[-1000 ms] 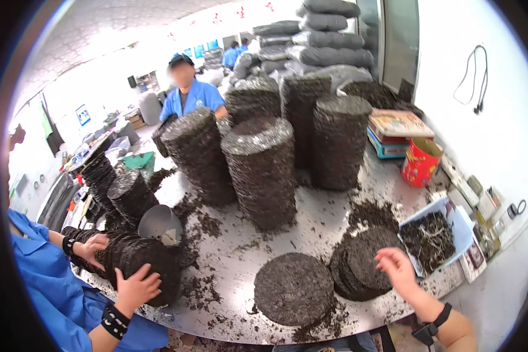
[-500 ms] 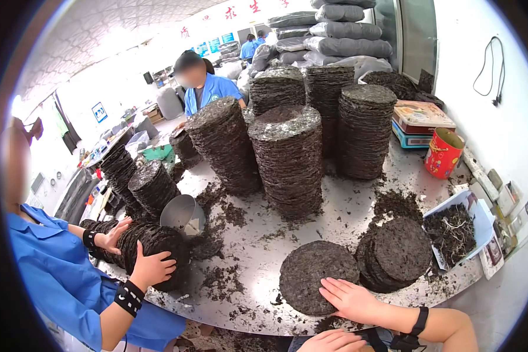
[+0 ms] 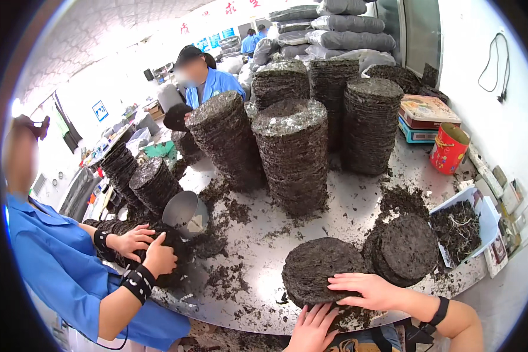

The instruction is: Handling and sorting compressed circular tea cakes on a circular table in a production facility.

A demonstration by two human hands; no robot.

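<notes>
A dark round cake that looks like dried seaweed (image 3: 317, 267) lies on the metal table at the near edge. My right hand (image 3: 366, 290) has its fingers over the cake's near right part, with the thumb lower at the rim, gripping it. Beside it my left hand (image 3: 314, 328) reaches up from below, fingers stretched out and tips at the near rim. A low stack of similar round cakes (image 3: 408, 246) sits just right of my right hand.
Tall cake stacks (image 3: 293, 158) stand mid-table. At the right are a light blue bin (image 3: 487, 217) of scraps, a red tin (image 3: 446, 154) and boxes. To the left, a co-worker's hands (image 3: 152, 249) press on a lying stack near a metal bowl (image 3: 185, 214). Dark crumbs litter the table.
My left hand has come up from the lower edge to the cake's near rim. My right hand has changed from lying flat to gripping the rim. The co-worker's hands have drawn closer together.
</notes>
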